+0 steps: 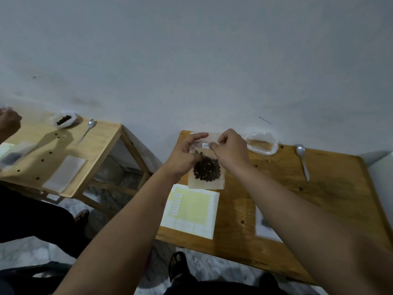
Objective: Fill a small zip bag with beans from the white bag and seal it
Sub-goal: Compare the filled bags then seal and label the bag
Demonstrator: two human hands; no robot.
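While you hold the zip bag (209, 182) up with both hands, left grip (187, 154): your fingers curl round the bag's left edge and your thumb stretches along its top strip, so this grip is clamped on the bag.
Right grip (230, 150): your thumb and fingers pinch the same top strip, clamped on it just beside the small white label (205, 145).
Zip bag: it stands upright between your two hands, over the far left part of the table (319, 199). You cannot tell whether its bottom edge touches the wood, or whether the zip is closed.
Beans (207, 169): a dark heap sits inside the zip bag's lower half, with a few higher up by your left fingers.
Sheet (191, 207): pale yellow with a white border, it lies flat on the table just nearer to you than the zip bag.
White bag (262, 143): it lies on the table to the right of the zip bag, beyond your right grip, with its mouth open.
Spoon (303, 160): it lies flat further right of the zip bag, past the white bag.
Second table (95, 141): it stands well left of the zip bag and carries a second white bag (63, 120) with beans in it, a second spoon (86, 132) and loose beans (50, 152). Another person's hand (9, 122) is at its far left.
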